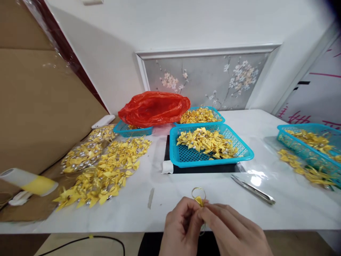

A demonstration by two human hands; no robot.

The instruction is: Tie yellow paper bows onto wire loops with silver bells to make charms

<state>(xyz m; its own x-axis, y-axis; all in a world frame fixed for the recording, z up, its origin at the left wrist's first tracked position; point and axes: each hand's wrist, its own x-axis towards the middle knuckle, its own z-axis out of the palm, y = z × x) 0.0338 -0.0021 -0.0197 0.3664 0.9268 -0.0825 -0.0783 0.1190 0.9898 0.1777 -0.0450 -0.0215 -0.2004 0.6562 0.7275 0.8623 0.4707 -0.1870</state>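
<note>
My left hand (181,224) and my right hand (229,225) meet over the front edge of the table. Both are closed, their fingertips pinching a small yellow ribbon flower (199,200) between them. A thin gold wire loop (198,188) sticks up from the flower, and a bit of wire shows below the fingers. The rest of the piece is hidden by my fingers. To the right of my hands lies a pair of metal tweezers (254,190). Beyond them, a blue plastic basket (176,156) holds a heap of similar yellow pieces (206,140) with silvery beads.
Many yellow beaded pieces (103,174) spread across the left side. A red plastic bag (151,110) covers part of a blue basket (133,132) at the back. Another blue basket (298,142) stands far right. A yellow-and-white roll (29,181) lies far left beside cardboard (32,106).
</note>
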